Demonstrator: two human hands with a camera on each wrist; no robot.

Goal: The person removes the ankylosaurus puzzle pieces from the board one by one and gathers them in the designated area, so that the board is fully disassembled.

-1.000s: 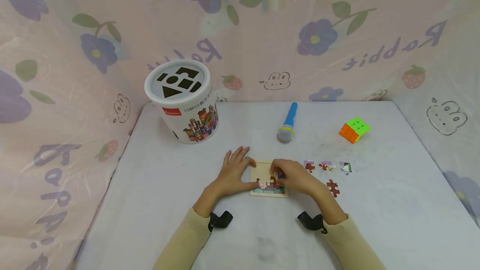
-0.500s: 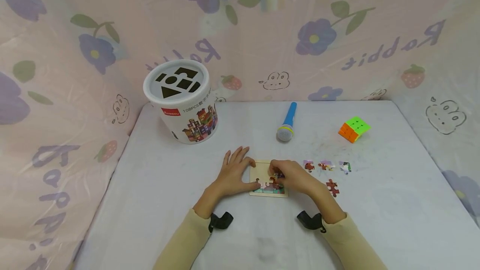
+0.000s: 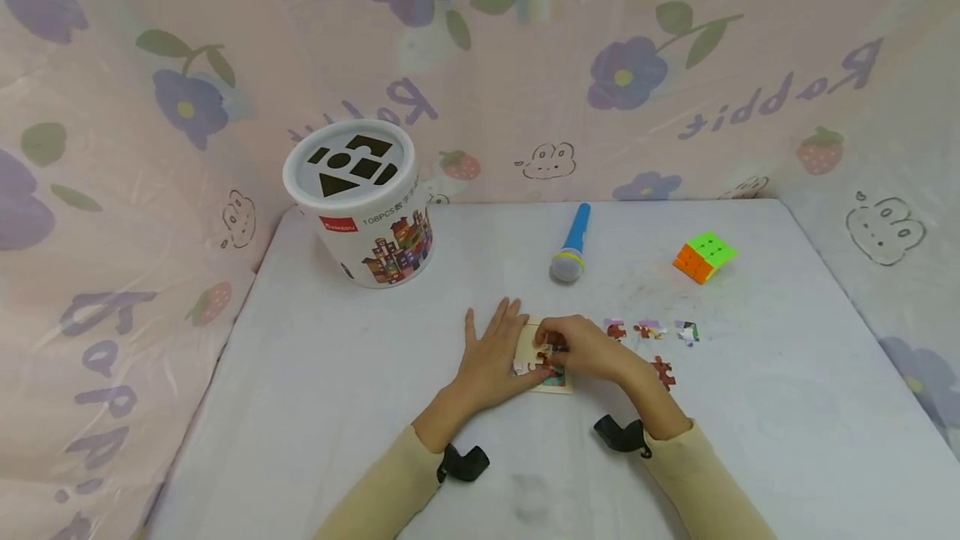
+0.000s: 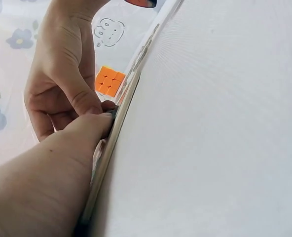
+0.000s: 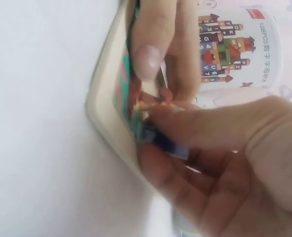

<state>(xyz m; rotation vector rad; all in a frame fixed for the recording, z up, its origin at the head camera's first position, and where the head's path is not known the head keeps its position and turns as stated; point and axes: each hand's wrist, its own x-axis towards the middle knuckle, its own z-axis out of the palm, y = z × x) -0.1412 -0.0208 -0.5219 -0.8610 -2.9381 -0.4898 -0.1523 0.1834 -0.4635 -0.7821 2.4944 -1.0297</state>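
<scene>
A small jigsaw puzzle tray point(image 3: 527, 345) of pale wood lies on the table, partly filled with colourful pieces along its near side. Across its left part rests my left hand point(image 3: 489, 367), fingers spread, the thumb pressing on the pieces near the tray's right side. My right hand point(image 3: 591, 350) pinches a puzzle piece point(image 5: 169, 144) with a dark blue part at the tray's right edge. In the left wrist view the left thumb point(image 4: 87, 129) meets the right fingertips, and the tray shows edge-on. Both hands hide much of the tray in the head view.
Loose puzzle pieces lie to the right: one point(image 3: 615, 329), another point(image 3: 649, 329), a third point(image 3: 687, 333), and a reddish one point(image 3: 663, 372) partly behind the right wrist. Farther back are a toy microphone point(image 3: 572, 244), a puzzle cube point(image 3: 705, 257) and a large white tub point(image 3: 360, 207).
My left hand has moved to the right over the tray, its thumb now beside the right fingertips. The right hand stays at the same spot, still pinching the puzzle piece.
</scene>
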